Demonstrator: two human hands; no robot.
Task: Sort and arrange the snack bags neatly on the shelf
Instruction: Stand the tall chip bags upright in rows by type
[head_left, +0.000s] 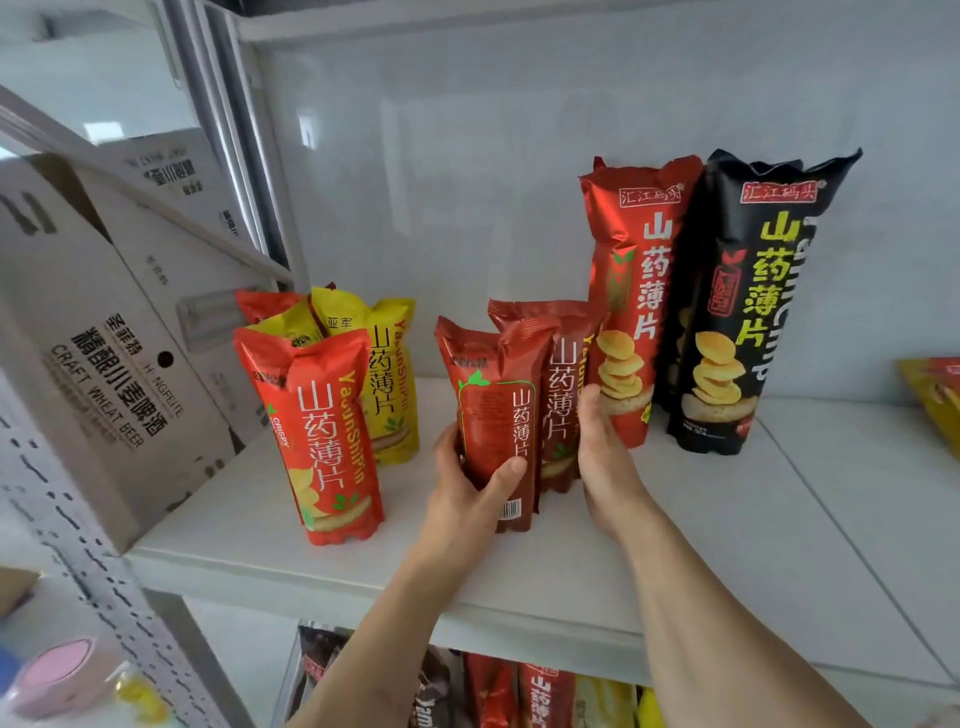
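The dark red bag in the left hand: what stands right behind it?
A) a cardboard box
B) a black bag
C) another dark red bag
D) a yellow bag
C: a second dark red bag stands right behind the held dark red bag, which the left hand grips.

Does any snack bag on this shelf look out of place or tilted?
Yes. The dark red bag gripped by the left hand shows its back, with the barcode. The front orange-red bag leans left, and a cardboard beer box rests tilted on the shelf.
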